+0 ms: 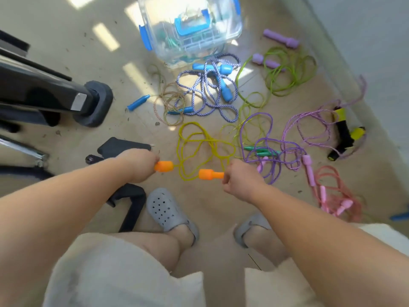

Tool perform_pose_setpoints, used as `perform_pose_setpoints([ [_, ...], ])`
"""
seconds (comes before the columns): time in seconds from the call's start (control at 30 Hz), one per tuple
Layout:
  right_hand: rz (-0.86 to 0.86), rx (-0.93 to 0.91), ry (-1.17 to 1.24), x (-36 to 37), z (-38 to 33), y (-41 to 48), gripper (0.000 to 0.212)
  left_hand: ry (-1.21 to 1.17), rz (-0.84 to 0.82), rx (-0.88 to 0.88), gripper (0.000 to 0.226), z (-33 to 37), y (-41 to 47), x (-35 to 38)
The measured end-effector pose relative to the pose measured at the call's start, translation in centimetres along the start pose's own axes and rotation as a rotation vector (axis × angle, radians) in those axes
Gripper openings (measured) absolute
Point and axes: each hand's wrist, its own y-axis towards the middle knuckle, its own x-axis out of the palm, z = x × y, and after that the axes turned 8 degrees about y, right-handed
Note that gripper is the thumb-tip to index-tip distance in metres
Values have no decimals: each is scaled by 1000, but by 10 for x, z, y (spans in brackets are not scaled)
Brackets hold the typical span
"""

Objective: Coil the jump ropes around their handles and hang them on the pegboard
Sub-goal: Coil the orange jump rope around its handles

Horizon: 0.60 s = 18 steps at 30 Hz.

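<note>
Tiled floor (pixel 66 52) below, both hands closed around orange handles (pixel 164 166) of yellow rope (pixel 199 140).

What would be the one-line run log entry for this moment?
left hand: holds one orange handle | right hand: holds other orange handle | yellow rope: uncoiled, on floor | stage: before coiling

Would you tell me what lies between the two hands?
In the head view, two orange handles and loops of yellow rope lie between the left hand and right hand.
</note>
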Motion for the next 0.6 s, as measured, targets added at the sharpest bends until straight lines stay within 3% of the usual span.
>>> perform_pose_setpoints([
  [0.13, 118, 78, 329, -66, -24, -111, 5, -595, 97, -127, 14, 32, -122, -46],
  [0.3, 253, 91, 875, -141, -59, -266, 23, -1220, 190, -260, 18, 99, -288, -128],
  [0.47, 383, -91, 1162, -205, -95, -402, 15, -1856, 194, -221, 33, 172, -429, -207],
  [0.6, 449, -267, 1270, -249, -121, -482, 35, -2045, 300, -43, 33, 208, -507, -257],
])
